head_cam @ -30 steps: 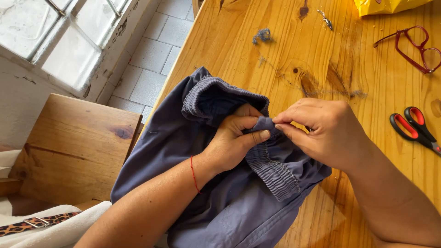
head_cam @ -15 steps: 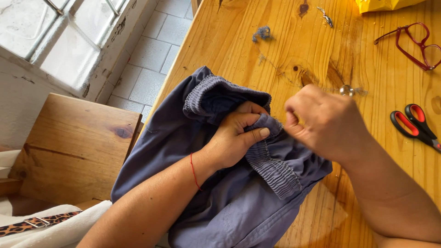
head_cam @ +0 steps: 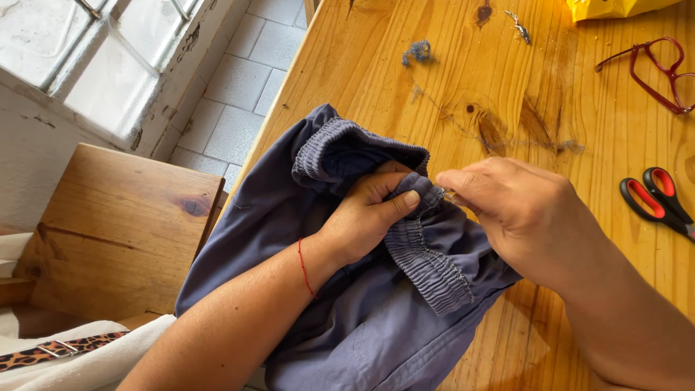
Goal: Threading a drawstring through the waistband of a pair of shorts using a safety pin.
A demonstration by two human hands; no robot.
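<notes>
Since half a second ago the right hand (head_cam: 525,217) has come back down from its raised, blurred position over the table and now sits again at the gathered waistband (head_cam: 427,264), fingertips pinched narrow on something small and pale right at the fabric edge; what it pinches is too small to tell. Left hand (head_cam: 365,217) has not shifted: fingers closed on a fold of the waistband, thumb laid flat across the top, a red thread round the wrist.

Blue-grey garment (head_cam: 340,318) lies over the near left edge of the wooden table (head_cam: 405,108), part on the top, part hanging off toward the floor side. Elastic band runs in a ruffled strip from the two hands down to the right.

Surroundings on the table: red-handled scissors (head_cam: 655,199) to the right, well apart from the right hand; red-framed glasses (head_cam: 662,72) farther back right; a small tuft of blue thread (head_cam: 418,51) near the far left edge; a small metal piece (head_cam: 519,25) beyond it; corner of a yellow bag (head_cam: 615,7) at the far edge.

Open wood between the hands and the thread tuft, and between the right hand and the scissors. Left of the table edge: tiled floor (head_cam: 239,87), a wooden chair seat (head_cam: 119,232), glass-block window above.
</notes>
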